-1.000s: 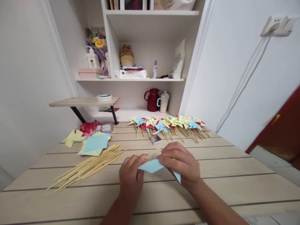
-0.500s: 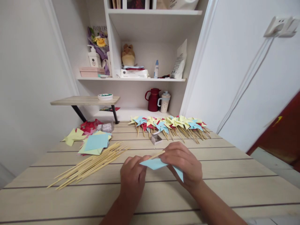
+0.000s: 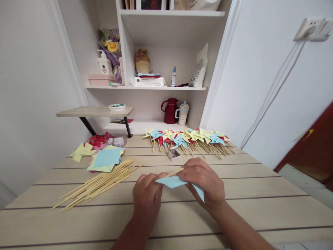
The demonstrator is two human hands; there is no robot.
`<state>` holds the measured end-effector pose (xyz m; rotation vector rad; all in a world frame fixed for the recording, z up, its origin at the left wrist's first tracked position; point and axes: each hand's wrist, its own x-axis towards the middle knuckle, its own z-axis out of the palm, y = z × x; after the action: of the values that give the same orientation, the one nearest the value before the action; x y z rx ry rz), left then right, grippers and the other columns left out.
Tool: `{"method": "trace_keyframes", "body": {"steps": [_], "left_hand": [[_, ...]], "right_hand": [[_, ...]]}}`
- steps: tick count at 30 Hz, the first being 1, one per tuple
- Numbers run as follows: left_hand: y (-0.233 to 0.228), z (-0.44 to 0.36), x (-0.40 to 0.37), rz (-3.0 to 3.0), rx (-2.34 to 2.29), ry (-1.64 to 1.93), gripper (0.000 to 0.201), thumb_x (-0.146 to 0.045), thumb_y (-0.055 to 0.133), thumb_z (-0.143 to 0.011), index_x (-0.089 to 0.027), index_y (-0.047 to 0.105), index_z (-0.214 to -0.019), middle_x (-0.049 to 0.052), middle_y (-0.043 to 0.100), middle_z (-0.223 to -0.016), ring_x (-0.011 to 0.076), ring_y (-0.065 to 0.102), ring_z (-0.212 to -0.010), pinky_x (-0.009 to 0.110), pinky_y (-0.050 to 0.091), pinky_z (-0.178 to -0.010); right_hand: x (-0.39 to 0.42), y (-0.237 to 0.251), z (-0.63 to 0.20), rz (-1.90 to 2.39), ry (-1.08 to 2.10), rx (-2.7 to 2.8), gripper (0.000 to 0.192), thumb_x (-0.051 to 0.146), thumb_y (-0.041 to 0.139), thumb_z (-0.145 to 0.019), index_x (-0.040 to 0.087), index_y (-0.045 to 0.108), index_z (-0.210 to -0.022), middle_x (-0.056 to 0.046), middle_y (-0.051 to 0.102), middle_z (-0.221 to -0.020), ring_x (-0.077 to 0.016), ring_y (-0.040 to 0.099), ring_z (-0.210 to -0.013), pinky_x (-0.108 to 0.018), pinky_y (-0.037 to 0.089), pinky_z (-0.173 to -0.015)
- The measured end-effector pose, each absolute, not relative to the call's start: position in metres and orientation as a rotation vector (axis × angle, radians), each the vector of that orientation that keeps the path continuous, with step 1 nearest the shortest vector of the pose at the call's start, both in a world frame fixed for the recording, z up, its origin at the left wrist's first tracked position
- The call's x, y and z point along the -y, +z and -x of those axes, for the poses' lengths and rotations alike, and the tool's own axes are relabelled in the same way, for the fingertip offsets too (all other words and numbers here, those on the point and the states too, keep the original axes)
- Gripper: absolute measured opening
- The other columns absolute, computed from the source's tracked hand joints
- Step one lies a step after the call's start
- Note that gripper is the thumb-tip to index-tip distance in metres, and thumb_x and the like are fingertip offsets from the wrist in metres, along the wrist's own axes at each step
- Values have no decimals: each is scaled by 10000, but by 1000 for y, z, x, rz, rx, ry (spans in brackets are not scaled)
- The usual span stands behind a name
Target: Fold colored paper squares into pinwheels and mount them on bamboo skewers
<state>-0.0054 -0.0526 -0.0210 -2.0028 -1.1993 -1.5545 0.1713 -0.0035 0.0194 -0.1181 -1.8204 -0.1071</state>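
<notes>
A blue paper pinwheel (image 3: 171,182) is held up over the near middle of the table. My right hand (image 3: 204,178) is closed around it, and blue points stick out on both sides of the fingers. Along the paper's upper edge lies a thin wooden stick (image 3: 174,172), its right end against my right fingertips. My left hand (image 3: 148,194) is closed at the stick's other end, beside the left paper point; its fingertips are partly hidden. The centre of the pinwheel is covered by my right hand.
Bare wooden sticks (image 3: 100,184) lie to the left, below stacked paper squares (image 3: 107,158) and a loose yellow pinwheel (image 3: 82,151). Several pinwheels on sticks (image 3: 179,140) line the back, with a small open box (image 3: 173,155) before them. A small raised stand (image 3: 95,111) is behind left.
Almost nothing differs. Both hands keep their hold, with only a very slight shift of the fingers and the blue paper.
</notes>
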Motion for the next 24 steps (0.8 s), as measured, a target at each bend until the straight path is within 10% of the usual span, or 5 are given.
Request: {"method": "trace_keyframes", "body": {"steps": [24], "left_hand": [[-22, 6, 54, 1957, 1184, -1477, 233, -98, 508, -930, -208, 686, -1032, 13, 716, -780, 141, 645, -706, 291, 475, -643]], "right_hand": [[6, 19, -171, 141, -103, 1816, 190, 86, 576, -858, 196, 671, -981, -60, 719, -756, -209, 642, -766, -368, 559, -671]]}}
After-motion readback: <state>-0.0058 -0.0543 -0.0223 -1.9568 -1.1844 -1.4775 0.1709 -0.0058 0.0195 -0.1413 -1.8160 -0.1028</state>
